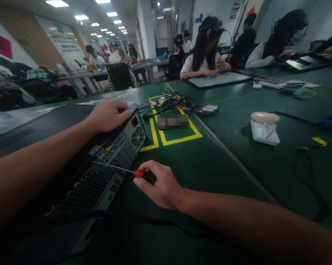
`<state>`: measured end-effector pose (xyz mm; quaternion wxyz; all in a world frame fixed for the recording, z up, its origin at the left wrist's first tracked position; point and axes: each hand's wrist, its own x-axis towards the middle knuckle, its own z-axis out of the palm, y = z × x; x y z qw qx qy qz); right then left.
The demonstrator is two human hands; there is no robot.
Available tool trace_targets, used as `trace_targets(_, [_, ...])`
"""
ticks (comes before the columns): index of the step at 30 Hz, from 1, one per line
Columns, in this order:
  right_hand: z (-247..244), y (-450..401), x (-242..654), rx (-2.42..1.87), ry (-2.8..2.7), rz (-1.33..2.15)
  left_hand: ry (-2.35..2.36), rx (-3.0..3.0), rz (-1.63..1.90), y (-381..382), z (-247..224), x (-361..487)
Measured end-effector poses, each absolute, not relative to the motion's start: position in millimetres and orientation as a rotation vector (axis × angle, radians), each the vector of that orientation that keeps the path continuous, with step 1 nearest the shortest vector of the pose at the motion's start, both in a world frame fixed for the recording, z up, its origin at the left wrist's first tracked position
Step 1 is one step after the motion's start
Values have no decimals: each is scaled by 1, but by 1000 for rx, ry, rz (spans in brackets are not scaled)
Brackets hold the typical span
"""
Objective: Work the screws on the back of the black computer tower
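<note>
My right hand [162,184] pinches screwdriver [138,173], tip at computer [123,149]; left hand [108,116] curled atop, grip unclear; likely screw work; next needs steady aim.

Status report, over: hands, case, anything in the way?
Left hand on computer case. Right hand gripping screwdriver, tip at case's back. Shaft looks unobstructed; cable bundle lies beyond case.

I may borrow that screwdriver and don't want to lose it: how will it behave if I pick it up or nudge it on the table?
The screwdriver is probably light, as the right hand alone holds it. Its long, straight shaft looks stiff. With a grip thicker than the shaft, it might roll in an arc if nudged.
</note>
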<state>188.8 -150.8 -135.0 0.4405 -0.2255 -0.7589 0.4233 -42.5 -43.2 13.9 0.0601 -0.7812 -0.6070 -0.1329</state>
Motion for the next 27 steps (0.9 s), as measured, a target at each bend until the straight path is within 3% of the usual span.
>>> trace_targets(27, [-135,-149,189,-610,-1931,1055,-1805,-2350,-385,-40,11,-46])
